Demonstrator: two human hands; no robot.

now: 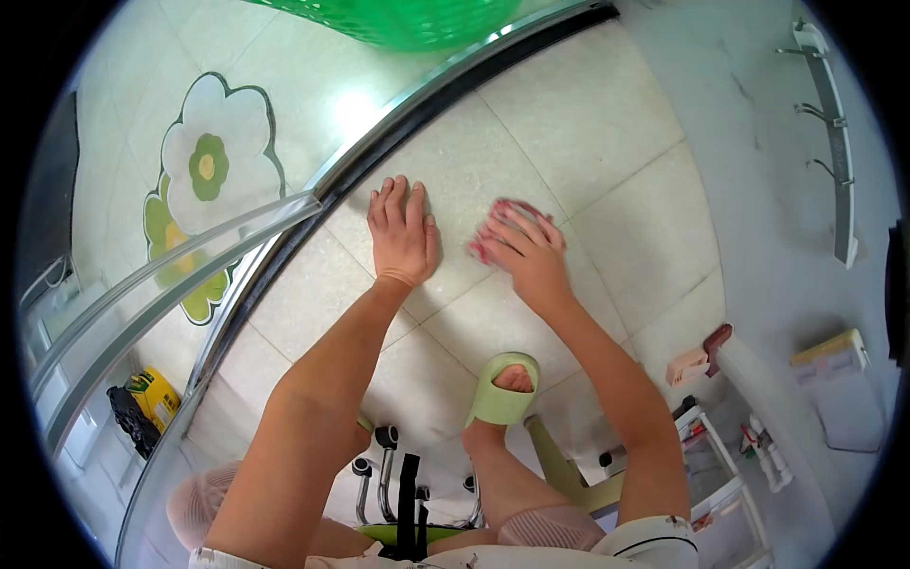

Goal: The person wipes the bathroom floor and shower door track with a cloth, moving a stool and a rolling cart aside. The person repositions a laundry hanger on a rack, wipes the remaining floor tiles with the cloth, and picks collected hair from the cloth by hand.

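Note:
My left hand (402, 232) lies flat on the tiled floor (455, 142), its fingers slightly apart and nothing in it. To the right, my right hand (531, 254) presses a crumpled red and white cloth (481, 251) against the tiles. Bits of the cloth show at the fingertips and along the left side of that hand; the rest is hidden under the palm. The two hands are apart.
A black and metal door track (436, 90) curves beyond the hands, with glass panels at left. Past it are a flower-shaped mat (223, 142) and a green basket (417, 24). A green slipper (500, 403), chair casters (386, 437) and a white shelf (725, 493) are near my body.

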